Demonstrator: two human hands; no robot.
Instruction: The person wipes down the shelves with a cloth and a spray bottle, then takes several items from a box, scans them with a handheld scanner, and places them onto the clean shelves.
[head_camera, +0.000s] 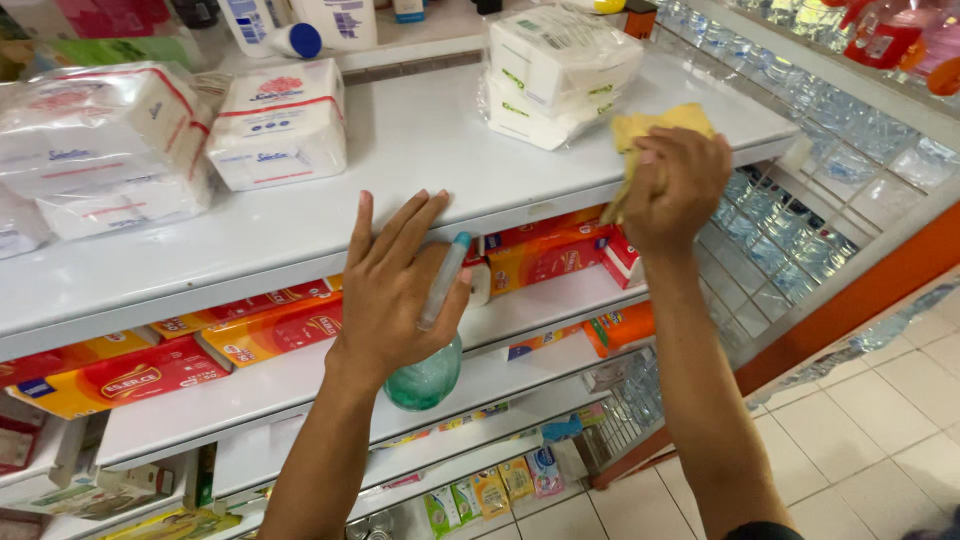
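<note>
While the white shelf (420, 140) is being wiped, the right hand (678, 190) is gripping a yellow cloth (645, 128) at its front edge; the left hand (395, 290), fingers extended against that edge, is clasping a spray bottle (428, 375) below it. Continued wiping likely requires shifting the tissue packs (555, 65).

Top white shelf (420, 130) has plastic-wrapped tissue packs (280, 125), lower shelves are crammed with red and orange boxes (270, 330), and bottled water (800, 240) sits off right.
</note>
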